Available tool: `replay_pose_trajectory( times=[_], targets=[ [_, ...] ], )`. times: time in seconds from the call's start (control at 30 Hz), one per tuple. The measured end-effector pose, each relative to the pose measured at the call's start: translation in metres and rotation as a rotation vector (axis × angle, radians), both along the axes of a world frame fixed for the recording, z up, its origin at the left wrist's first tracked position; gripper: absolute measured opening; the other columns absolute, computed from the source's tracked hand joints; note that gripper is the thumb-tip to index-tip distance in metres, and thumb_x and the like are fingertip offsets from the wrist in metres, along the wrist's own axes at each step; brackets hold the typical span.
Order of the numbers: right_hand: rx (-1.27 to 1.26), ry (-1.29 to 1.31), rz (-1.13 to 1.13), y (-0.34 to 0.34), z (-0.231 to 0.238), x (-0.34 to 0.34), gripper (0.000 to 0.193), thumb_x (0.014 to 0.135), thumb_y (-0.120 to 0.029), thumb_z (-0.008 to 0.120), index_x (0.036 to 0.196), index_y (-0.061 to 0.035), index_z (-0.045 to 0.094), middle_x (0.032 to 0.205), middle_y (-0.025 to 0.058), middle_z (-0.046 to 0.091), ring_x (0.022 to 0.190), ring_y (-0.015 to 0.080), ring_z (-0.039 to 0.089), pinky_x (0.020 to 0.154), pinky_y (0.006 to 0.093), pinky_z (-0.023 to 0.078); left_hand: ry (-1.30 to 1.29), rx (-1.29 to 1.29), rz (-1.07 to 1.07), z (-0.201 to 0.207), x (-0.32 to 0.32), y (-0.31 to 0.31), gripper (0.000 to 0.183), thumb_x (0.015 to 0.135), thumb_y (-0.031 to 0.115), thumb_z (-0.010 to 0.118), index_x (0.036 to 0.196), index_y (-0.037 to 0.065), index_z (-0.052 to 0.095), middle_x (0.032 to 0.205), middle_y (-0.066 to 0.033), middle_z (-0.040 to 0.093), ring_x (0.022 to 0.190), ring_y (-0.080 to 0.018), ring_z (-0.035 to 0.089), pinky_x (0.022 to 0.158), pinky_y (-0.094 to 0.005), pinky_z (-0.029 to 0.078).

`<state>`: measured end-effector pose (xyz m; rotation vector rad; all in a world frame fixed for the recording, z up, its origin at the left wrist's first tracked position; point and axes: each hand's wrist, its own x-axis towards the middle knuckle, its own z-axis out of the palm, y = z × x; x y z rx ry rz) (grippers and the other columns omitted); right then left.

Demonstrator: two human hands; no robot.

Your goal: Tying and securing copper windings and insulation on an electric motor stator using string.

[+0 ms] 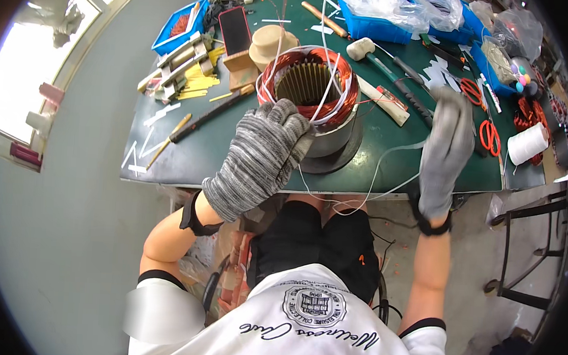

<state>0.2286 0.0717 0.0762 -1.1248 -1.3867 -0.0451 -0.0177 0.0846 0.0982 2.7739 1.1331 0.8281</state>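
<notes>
A motor stator (330, 141) stands on a dark round base at the table's front edge, with slots inside and red-brown copper windings (349, 93) around its top. My left hand (266, 147), in a grey striped knit glove, curls its fingers over the near left of the windings; the fingertips are partly hidden. White cord (376, 176) wraps the windings, crosses the opening and loops down past the table edge towards my right hand (447, 142). That hand, in a lighter grey glove, is raised right of the stator, slightly blurred, its fingers drawn together on the cord.
Right of the stator lie a white-headed mallet (361, 49), red-handled scissors (490, 137) and a white thread spool (527, 144). Blue bins (378, 20) stand at the back. To the left are a phone (234, 30) on a wooden stand, yellow strips (197, 83) and a long dark tool (203, 118).
</notes>
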Motion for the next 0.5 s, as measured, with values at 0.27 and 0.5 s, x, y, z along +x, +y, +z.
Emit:
replay_pose_trajectory(
  times=[0.27,0.5],
  targets=[
    [-0.156,-0.646,0.188,0.026,-0.024,-0.052,0.021,0.082,-0.016,0.054,0.102,-0.0099,0.061,0.088,0.0061,0.064,0.073,0.0251,0.057,0.070,0.0342,0.047,0.120,0.146,-0.151,-0.012,-0.016,0.021,0.021,0.074,0.018,0.062,0.095,0.013,0.062,0.101,-0.0090,0.054,0.092,-0.0286,0.051,0.077,-0.0398,0.039],
    [-0.208,-0.713,-0.079,0.025,-0.025,-0.058,0.024,0.085,-0.026,0.055,0.106,-0.0172,0.062,0.075,0.0083,0.061,0.065,0.0242,0.059,0.061,0.0342,0.048,-0.305,-0.081,0.272,0.014,-0.054,0.017,0.020,0.080,0.005,0.057,0.100,0.003,0.057,0.099,-0.0095,0.056,0.095,-0.0251,0.054,0.081,-0.0379,0.044]
  ],
)
